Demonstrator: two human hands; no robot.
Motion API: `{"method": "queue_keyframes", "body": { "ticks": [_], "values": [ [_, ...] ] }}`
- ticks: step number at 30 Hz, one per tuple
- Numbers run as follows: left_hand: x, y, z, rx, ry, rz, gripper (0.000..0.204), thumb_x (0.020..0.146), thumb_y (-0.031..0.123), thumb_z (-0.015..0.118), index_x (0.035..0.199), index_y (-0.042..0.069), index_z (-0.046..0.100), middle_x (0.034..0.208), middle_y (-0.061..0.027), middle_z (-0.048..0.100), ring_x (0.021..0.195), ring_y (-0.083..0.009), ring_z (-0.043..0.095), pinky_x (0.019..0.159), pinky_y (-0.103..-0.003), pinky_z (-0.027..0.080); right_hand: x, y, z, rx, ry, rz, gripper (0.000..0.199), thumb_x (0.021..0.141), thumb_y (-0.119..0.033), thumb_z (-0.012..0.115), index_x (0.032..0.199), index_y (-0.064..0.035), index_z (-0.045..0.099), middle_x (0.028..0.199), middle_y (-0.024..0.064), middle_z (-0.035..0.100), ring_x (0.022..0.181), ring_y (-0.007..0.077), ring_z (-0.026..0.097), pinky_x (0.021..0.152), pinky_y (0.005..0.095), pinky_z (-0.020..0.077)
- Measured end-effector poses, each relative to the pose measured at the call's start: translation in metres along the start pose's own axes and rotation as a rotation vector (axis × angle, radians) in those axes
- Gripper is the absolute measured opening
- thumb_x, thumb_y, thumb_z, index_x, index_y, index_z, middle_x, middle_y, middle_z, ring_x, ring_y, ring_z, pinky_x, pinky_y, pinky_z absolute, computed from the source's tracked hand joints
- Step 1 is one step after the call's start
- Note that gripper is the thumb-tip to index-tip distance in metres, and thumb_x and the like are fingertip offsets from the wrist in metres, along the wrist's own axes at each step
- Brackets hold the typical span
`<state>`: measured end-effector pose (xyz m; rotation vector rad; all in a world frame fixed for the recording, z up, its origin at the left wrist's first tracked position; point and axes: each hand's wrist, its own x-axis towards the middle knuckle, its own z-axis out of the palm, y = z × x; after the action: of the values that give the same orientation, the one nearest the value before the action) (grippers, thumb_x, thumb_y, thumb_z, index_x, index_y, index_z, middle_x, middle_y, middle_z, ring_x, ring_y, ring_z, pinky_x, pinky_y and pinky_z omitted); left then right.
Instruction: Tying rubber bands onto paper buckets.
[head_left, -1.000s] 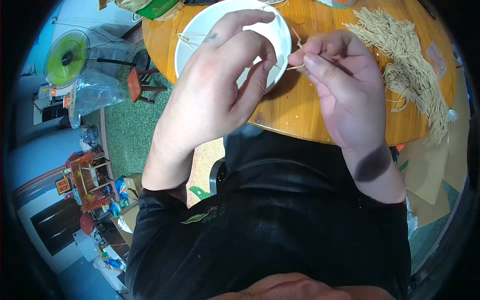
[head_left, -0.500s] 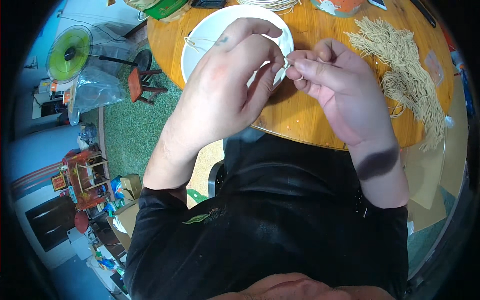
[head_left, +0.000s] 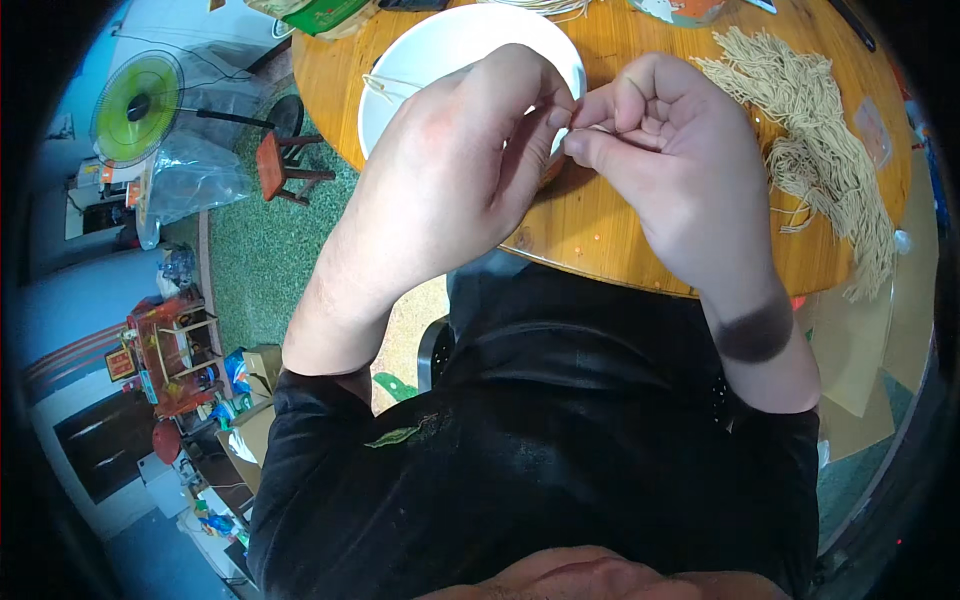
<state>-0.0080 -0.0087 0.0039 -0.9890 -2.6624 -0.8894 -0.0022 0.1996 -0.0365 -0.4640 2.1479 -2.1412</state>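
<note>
My left hand [head_left: 455, 165] and my right hand [head_left: 675, 165] meet fingertip to fingertip above the near edge of a round wooden table [head_left: 610, 235]. Between the pinched fingers I hold a thin beige strand [head_left: 585, 128], mostly hidden by the fingers. Just behind my left hand stands a white bowl [head_left: 440, 50], with a few thin strands lying across its left side. A loose heap of the same beige strands [head_left: 820, 150] lies on the table to the right of my right hand.
A green packet [head_left: 325, 12] lies at the table's far left edge. On the green floor at the left are a small red stool [head_left: 275, 165], a green fan [head_left: 135, 105] and a clear plastic bag [head_left: 190, 180]. Cluttered boxes and a red shelf stand at the lower left.
Both hands have drawn together: the right hand moved left toward the bowl and curled its fingers, so the fingertips now touch where a gap showed before.
</note>
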Motion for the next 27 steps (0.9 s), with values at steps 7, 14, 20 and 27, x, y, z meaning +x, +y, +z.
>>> {"method": "queue_keyframes", "body": {
  "ticks": [7,14,20,27],
  "values": [
    [0.003,0.005,0.0,-0.063,-0.081,-0.043,0.019,0.1,-0.003,0.072,0.119,-0.002,0.069,0.099,-0.007,0.073,0.082,-0.0127,0.07,0.075,-0.026,0.058,0.001,0.005,-0.001,-0.103,0.018,0.007,0.022,0.101,0.009,0.062,0.092,-0.0057,0.049,0.101,0.0069,0.067,0.094,0.0106,0.067,0.088,0.0254,0.056],
    [0.004,0.003,0.003,-0.214,-0.04,-0.224,0.031,0.095,-0.001,0.08,0.125,-0.001,0.073,0.097,-0.0013,0.073,0.084,-0.0087,0.068,0.076,-0.024,0.057,0.0,0.026,0.005,0.409,0.106,-0.031,0.015,0.102,-0.001,0.068,0.096,-0.0046,0.055,0.098,0.0063,0.072,0.089,0.0136,0.072,0.084,0.0262,0.058],
    [0.003,0.002,0.006,-0.109,0.056,-0.13,0.023,0.093,-0.001,0.082,0.116,0.002,0.077,0.09,0.0002,0.072,0.082,-0.0071,0.066,0.074,-0.024,0.056,0.0,0.032,-0.002,0.681,0.006,0.119,0.012,0.104,0.0,0.064,0.102,-0.0096,0.057,0.111,0.0072,0.069,0.105,0.015,0.067,0.091,0.0316,0.0555],
    [0.002,0.001,0.006,0.062,0.068,0.099,0.019,0.091,-0.004,0.08,0.108,0.002,0.078,0.093,-0.0061,0.073,0.077,-0.0144,0.071,0.067,-0.027,0.057,-0.002,0.026,0.003,0.578,0.123,0.016,0.013,0.102,0.001,0.066,0.108,-0.0052,0.057,0.107,0.0084,0.069,0.098,0.0167,0.072,0.09,0.031,0.0591]
  ]
}}
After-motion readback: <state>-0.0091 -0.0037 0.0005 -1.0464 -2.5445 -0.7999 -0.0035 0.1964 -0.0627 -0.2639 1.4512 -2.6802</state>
